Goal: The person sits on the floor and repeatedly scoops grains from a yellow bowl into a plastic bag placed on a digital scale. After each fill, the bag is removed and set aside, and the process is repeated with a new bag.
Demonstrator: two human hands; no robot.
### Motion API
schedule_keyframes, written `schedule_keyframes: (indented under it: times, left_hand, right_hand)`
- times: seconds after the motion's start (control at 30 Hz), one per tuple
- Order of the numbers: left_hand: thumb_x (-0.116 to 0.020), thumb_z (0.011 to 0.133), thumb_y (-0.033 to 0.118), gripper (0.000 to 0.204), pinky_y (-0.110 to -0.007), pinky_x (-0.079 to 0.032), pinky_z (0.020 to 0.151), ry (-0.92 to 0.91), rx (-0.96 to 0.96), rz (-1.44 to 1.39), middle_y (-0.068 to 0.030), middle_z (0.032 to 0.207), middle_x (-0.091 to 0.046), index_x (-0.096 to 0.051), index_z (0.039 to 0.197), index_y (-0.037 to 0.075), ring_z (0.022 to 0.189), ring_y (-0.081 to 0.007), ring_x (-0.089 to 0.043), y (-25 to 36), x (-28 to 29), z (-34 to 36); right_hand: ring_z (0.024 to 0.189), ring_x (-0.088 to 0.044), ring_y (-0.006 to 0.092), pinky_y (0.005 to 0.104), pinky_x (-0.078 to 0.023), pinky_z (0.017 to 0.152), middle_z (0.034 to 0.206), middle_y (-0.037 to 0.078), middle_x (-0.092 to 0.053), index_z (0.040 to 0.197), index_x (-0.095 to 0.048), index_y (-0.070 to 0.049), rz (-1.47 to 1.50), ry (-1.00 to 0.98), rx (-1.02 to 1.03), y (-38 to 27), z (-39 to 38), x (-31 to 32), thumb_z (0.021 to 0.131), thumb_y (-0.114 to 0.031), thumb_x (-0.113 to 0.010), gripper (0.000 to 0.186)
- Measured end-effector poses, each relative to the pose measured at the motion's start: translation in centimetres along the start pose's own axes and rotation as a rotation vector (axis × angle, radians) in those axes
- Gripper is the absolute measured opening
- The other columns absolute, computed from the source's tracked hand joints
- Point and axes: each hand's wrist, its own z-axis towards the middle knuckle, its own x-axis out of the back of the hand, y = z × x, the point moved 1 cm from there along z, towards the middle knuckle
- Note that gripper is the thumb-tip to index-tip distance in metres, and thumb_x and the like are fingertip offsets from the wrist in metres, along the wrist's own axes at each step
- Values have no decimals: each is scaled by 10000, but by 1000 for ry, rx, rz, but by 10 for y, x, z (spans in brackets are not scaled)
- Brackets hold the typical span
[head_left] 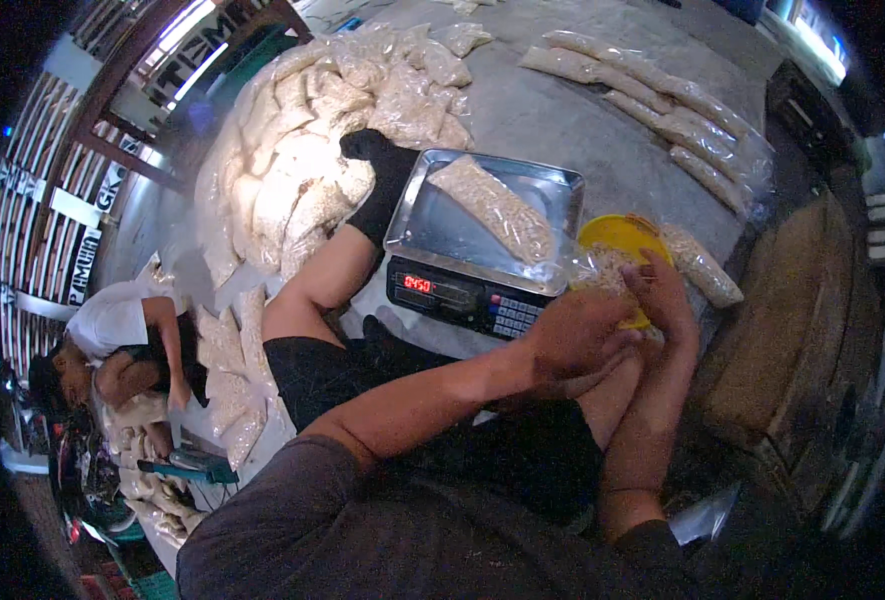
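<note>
My left hand [584, 325] and my right hand [659, 290] are close together at the right of the scale, fingers curled round a clear plastic bag [592, 268] of pale pieces, over a yellow bowl [612, 228]; the exact grip is partly hidden. A long filled bag [490, 205] lies in the steel tray [417, 225] of the electronic scale [462, 300], whose red display is lit. Another filled bag [707, 270] lies on the floor beside the bowl.
A large heap of filled bags [302, 130] lies beyond my leg; a row of long bags [642, 100] lies at top right. A brown sack-like bundle [762, 340] is at right. At left another person [112, 330] crouches among bags, near a green tool [192, 465].
</note>
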Motion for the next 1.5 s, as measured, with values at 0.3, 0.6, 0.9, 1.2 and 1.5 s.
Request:
schedule_keyframes:
  times: [0.3, 0.6, 0.9, 1.2, 1.5]
  left_hand:
    - [-705, 850, 292, 407, -536, -500, 902, 90, 49, 211, -255, 1065, -654, -646, 1158, 34, 1054, -449, -623, -66, 1, -29]
    - [-651, 944, 312, 327, -477, -552, 775, -206, -113, -43, -175, 930, -695, -663, 1214, 127, 890, -363, -683, -51, -39, -110]
    - [-624, 912, 263, 359, -474, -532, 876, 86, -432, -43, -150, 1124, -673, -640, 1238, 114, 1032, -373, -654, 38, 40, -32]
    - [-626, 867, 200, 337, -494, -453, 1037, 37, -145, 645, -154, 1132, -680, -657, 1162, 42, 1181, -348, -616, -117, -10, -8]
    - [-650, 869, 121, 178, -339, -535, 802, 992, -66, 91, -79, 959, -652, -634, 1043, 87, 907, -217, -667, -128, 153, -65]
  right_hand:
    - [1035, -692, 288, 370, -542, 893, 1149, 221, -699, 1452, -470, 14, -31, -97, 104, -10, 4, -3, 989, -389, -663, 643]
    - [1038, -690, 272, 368, -533, 921, 1189, 215, -696, 1448, -482, 9, -78, -83, 65, -17, 2, -5, 979, -370, -681, 636]
    - [1068, -662, 283, 388, -540, 938, 1218, 182, -674, 1361, -560, -1, 122, 55, 304, -24, 2, 1, 1003, -209, -632, 420]
    - [1074, -642, 230, 405, -521, 893, 1278, 113, -637, 1404, -525, -43, 363, -189, 39, 74, 51, -16, 1047, -307, -572, 447]
    - [1043, -654, 251, 374, -533, 825, 1220, 118, -655, 1407, -516, -74, 514, -122, -34, 143, 89, -6, 997, -494, -623, 597]
